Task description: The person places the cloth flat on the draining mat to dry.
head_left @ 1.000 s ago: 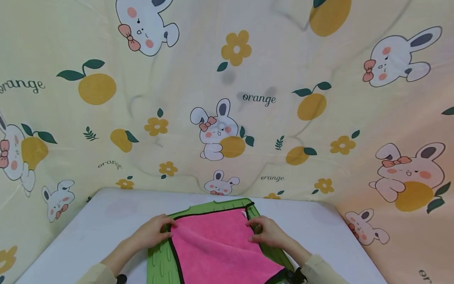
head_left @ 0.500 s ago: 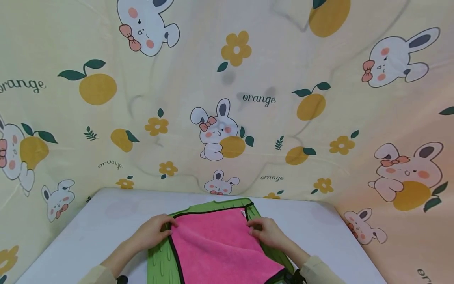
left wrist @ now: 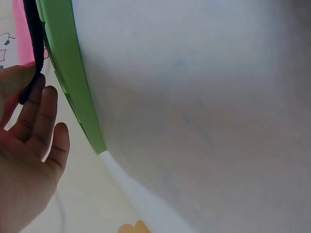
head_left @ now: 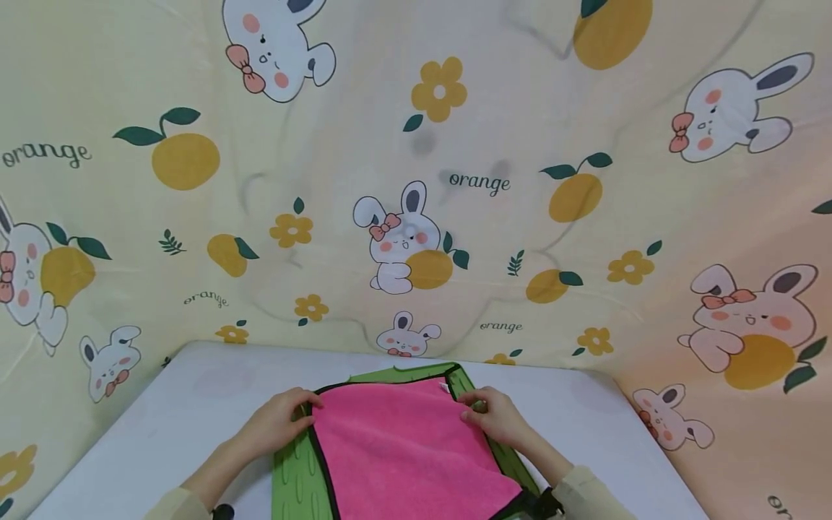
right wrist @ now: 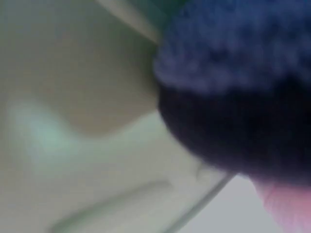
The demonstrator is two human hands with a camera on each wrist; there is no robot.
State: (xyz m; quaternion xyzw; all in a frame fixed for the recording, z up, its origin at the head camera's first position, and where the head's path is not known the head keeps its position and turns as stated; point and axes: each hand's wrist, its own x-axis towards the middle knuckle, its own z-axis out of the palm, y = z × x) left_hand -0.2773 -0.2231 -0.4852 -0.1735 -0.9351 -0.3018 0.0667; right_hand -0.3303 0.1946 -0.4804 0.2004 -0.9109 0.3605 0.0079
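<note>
A pink cloth [head_left: 403, 440] with black edging lies spread over a green board [head_left: 300, 480] in the head view. My left hand [head_left: 276, 422] pinches the cloth's left edge near its far left corner. In the left wrist view, the thumb and fingers of that left hand [left wrist: 29, 141] hold the black edging [left wrist: 34, 48] beside the board's side [left wrist: 73, 77]. My right hand [head_left: 497, 419] pinches the cloth's right edge below a small white tag [head_left: 445, 388]. Blurred dark fabric [right wrist: 233, 97] hides much of the right wrist view, and the right fingers do not show there.
The board rests on a white table [head_left: 585, 426]. Behind it hangs a pale curtain [head_left: 364, 144] printed with rabbits and oranges. A black object [head_left: 546, 502] sits by my right wrist, partly out of frame.
My right hand has moved slightly up and away with the cloth's right edge. The cloth's far part looks smoother, and its far left corner sits a little higher. Both hands keep their grip.
</note>
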